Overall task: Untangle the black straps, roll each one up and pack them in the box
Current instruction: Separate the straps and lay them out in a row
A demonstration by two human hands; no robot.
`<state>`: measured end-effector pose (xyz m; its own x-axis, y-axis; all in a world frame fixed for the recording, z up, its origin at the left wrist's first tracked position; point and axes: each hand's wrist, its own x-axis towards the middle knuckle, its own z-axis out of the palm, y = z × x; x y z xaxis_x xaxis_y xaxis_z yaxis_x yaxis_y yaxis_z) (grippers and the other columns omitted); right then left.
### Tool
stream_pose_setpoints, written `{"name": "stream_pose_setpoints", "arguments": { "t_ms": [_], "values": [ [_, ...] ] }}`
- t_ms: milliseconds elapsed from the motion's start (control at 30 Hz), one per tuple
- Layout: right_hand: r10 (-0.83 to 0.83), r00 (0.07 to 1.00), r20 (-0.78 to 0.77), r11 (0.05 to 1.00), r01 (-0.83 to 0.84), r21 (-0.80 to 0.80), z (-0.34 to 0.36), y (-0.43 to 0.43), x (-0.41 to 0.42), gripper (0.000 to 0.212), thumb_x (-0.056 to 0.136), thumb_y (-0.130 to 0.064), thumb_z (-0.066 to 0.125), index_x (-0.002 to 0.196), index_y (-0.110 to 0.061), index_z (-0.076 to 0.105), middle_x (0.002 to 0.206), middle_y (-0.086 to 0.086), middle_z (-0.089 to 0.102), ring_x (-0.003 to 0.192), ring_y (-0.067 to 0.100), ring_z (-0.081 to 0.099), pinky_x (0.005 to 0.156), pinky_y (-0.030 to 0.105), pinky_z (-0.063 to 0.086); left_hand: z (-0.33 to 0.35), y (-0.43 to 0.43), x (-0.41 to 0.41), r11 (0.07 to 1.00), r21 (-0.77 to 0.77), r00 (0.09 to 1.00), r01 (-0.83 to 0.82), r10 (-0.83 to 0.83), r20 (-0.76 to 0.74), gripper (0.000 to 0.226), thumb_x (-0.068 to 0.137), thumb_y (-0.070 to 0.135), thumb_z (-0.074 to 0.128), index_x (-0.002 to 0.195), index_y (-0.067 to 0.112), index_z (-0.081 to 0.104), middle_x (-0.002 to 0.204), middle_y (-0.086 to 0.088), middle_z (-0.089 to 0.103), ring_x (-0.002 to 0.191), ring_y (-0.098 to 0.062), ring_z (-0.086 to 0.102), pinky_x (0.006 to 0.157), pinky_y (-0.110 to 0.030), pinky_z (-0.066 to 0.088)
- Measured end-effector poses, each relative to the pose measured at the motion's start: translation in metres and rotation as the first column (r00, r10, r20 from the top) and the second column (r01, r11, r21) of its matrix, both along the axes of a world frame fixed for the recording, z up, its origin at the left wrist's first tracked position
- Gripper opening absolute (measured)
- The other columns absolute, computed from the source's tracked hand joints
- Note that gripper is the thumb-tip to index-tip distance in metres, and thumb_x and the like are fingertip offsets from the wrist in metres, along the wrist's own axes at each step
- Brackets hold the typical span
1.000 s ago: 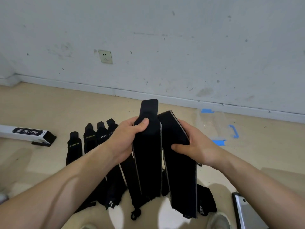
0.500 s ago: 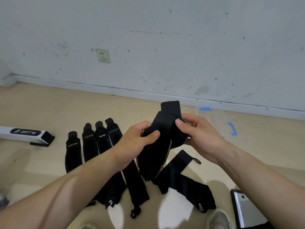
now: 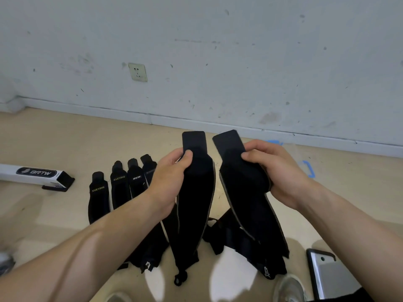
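Note:
I hold two black straps upright above the floor, side by side with a gap between them. My left hand (image 3: 172,182) grips the left strap (image 3: 194,203) near its top, thumb across the front. My right hand (image 3: 277,173) grips the right strap (image 3: 246,192) near its top. Both straps hang down towards the floor, grey edging showing along their sides. Several more black straps (image 3: 120,188) lie flat in a row on the floor to the left, partly hidden by my left forearm. Another black strap (image 3: 268,269) lies on the floor under the held ones.
A long white box (image 3: 32,174) with a black label lies on the floor at far left. A phone (image 3: 327,275) lies at lower right. Blue tape marks (image 3: 309,168) sit near the wall. Shoe tips (image 3: 287,286) show at the bottom edge.
Half a second ago both hands held the straps bunched together. Now the hands have moved apart and the two straps are separated, each held upright in one hand.

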<state>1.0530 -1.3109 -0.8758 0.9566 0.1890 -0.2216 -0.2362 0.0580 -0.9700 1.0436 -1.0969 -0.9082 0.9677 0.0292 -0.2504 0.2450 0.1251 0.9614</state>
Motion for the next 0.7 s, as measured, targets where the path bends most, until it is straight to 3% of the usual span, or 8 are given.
{"name": "stream_pose_setpoints", "arguments": {
  "t_ms": [100, 167, 333, 433, 700],
  "values": [
    [0.092, 0.994, 0.059, 0.996, -0.091, -0.016, -0.001, 0.008, -0.005, 0.012, 0.095, -0.001, 0.063, 0.1, -0.011, 0.067, 0.074, 0.009, 0.068, 0.058, 0.015, 0.064, 0.05, 0.02, 0.049, 0.002, -0.008, -0.006, 0.995, -0.089, 0.999, 0.046, -0.048, -0.022, 0.032, 0.11, 0.023, 0.044, 0.118, 0.013, 0.073, 0.112, -0.009, 0.078, 0.105, -0.024, 0.075, 0.085, -0.033, 0.058],
    [0.061, 0.992, 0.11, 0.996, -0.052, -0.075, -0.007, 0.014, -0.005, 0.012, 0.094, -0.003, 0.067, 0.101, -0.013, 0.066, 0.072, 0.002, 0.069, 0.062, 0.013, 0.064, 0.054, 0.022, 0.05, 0.005, -0.013, -0.008, 0.983, -0.164, 0.995, 0.082, -0.09, -0.04, 0.034, 0.11, 0.022, 0.042, 0.122, 0.011, 0.071, 0.115, -0.011, 0.077, 0.103, -0.024, 0.074, 0.079, -0.03, 0.059],
    [-0.052, 0.992, 0.114, 0.991, 0.065, -0.116, -0.017, 0.02, -0.003, 0.014, 0.093, -0.009, 0.071, 0.106, -0.012, 0.067, 0.079, 0.002, 0.072, 0.072, 0.017, 0.068, 0.06, 0.033, 0.054, 0.007, -0.017, -0.009, 0.963, -0.212, 0.983, 0.166, -0.179, -0.045, 0.039, 0.11, 0.025, 0.037, 0.129, 0.015, 0.069, 0.124, -0.01, 0.074, 0.116, -0.027, 0.071, 0.096, -0.039, 0.055],
    [-0.074, 0.992, 0.105, 0.99, 0.086, -0.11, -0.017, 0.021, -0.003, 0.014, 0.091, -0.009, 0.073, 0.104, -0.009, 0.069, 0.082, 0.007, 0.074, 0.073, 0.017, 0.07, 0.062, 0.034, 0.056, 0.007, -0.018, -0.01, 0.965, -0.205, 0.983, 0.163, -0.177, -0.048, 0.04, 0.11, 0.025, 0.035, 0.128, 0.017, 0.07, 0.124, -0.009, 0.074, 0.115, -0.026, 0.07, 0.098, -0.041, 0.055],
    [-0.1, 0.988, 0.115, 0.985, 0.115, -0.132, -0.02, 0.024, -0.003, 0.007, 0.09, -0.006, 0.074, 0.093, -0.011, 0.069, 0.064, -0.001, 0.07, 0.069, 0.018, 0.07, 0.062, 0.04, 0.059, 0.0, -0.022, -0.009, 0.967, -0.202, 0.984, 0.157, -0.17, -0.048, 0.041, 0.11, 0.026, 0.035, 0.126, 0.016, 0.072, 0.123, -0.01, 0.074, 0.116, -0.029, 0.07, 0.099, -0.044, 0.055]
  ]
}}
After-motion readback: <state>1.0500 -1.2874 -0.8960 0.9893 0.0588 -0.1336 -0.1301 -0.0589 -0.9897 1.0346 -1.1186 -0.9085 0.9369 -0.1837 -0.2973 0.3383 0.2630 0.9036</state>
